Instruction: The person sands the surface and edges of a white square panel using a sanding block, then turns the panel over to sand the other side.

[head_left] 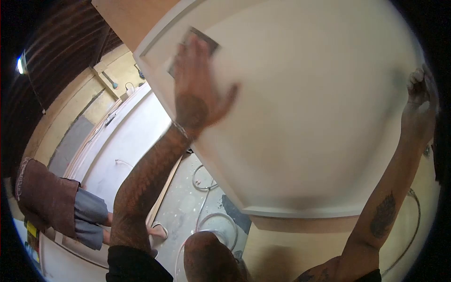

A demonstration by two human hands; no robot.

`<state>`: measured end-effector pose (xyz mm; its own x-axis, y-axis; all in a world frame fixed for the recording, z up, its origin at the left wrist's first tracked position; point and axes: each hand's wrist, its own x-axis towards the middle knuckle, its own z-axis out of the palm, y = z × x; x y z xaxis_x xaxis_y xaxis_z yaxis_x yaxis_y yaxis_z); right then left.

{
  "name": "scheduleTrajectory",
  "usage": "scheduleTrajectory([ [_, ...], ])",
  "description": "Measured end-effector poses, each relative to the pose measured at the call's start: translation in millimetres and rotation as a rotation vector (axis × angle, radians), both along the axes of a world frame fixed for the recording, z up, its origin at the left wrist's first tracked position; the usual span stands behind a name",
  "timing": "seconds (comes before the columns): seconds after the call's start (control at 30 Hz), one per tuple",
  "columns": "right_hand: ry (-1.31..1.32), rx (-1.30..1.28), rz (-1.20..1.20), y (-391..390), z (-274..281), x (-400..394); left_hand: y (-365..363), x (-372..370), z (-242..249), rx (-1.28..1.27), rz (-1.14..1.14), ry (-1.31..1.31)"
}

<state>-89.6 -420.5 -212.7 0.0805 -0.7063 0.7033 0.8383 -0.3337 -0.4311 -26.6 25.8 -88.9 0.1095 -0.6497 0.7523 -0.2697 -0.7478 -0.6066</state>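
Note:
My left hand lies flat against a large off-white panel with a raised rim, near its upper left side. Under its fingers is a dark grey sheet that looks like sandpaper, its corners showing past the fingertips and beside the palm. The thumb stands out to the side, and the hand is slightly blurred. At the panel's far right, my right hand has curled fingers with pale dust on them. Whether it grips the panel's edge or something small is not clear.
Another person stands at the lower left, by a long white panel. A hose loops over the speckled floor below. Brown board shows beneath my panel. A lit lamp hangs at far left.

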Motion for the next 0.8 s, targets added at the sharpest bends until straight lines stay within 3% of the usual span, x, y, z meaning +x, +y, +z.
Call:
scheduleTrajectory([
  [0.07, -0.04, -0.018, 0.048, -5, 2, 0, -3, -21, -19, 0.128, -0.048, 0.17],
  [0.13, -0.106, 0.095, 0.27, -10, 1, 2, 6, -10, 2, 0.121, 0.053, 0.156],
  [0.2, -0.104, 0.145, 0.231, 8, 9, -1, 12, 5, 19, 0.042, 0.092, 0.023],
  [0.27, -0.106, 0.198, 0.188, 10, 9, -3, 3, -6, -5, -0.004, 0.022, 0.028],
  [0.33, -0.023, 0.03, 0.058, 2, 3, -1, 1, -21, -17, 0.109, -0.008, 0.15],
  [0.37, -0.025, 0.029, 0.063, 6, 4, 0, 6, -16, -7, 0.138, 0.131, 0.1],
  [0.47, -0.087, 0.154, 0.213, 11, 7, -2, 14, 8, 15, -0.08, 0.116, 0.055],
  [0.5, 0.008, 0.065, 0.022, 11, 6, -5, 5, 8, 5, -0.057, -0.044, 0.007],
  [0.53, 0.098, -0.025, -0.169, 11, 7, -7, 1, 0, -9, -0.057, -0.049, 0.0],
  [0.57, 0.092, -0.024, -0.173, 15, 10, -8, -4, -19, -24, 0.006, -0.048, 0.117],
  [0.63, -0.07, 0.137, 0.119, 29, 16, -11, -3, -27, -18, 0.063, 0.079, 0.225],
  [0.73, -0.091, 0.165, 0.165, 25, 13, -7, 14, 9, 11, -0.083, 0.138, 0.061],
  [0.8, -0.098, 0.147, 0.156, 26, 16, -11, 1, -2, -13, -0.051, 0.008, 0.008],
])
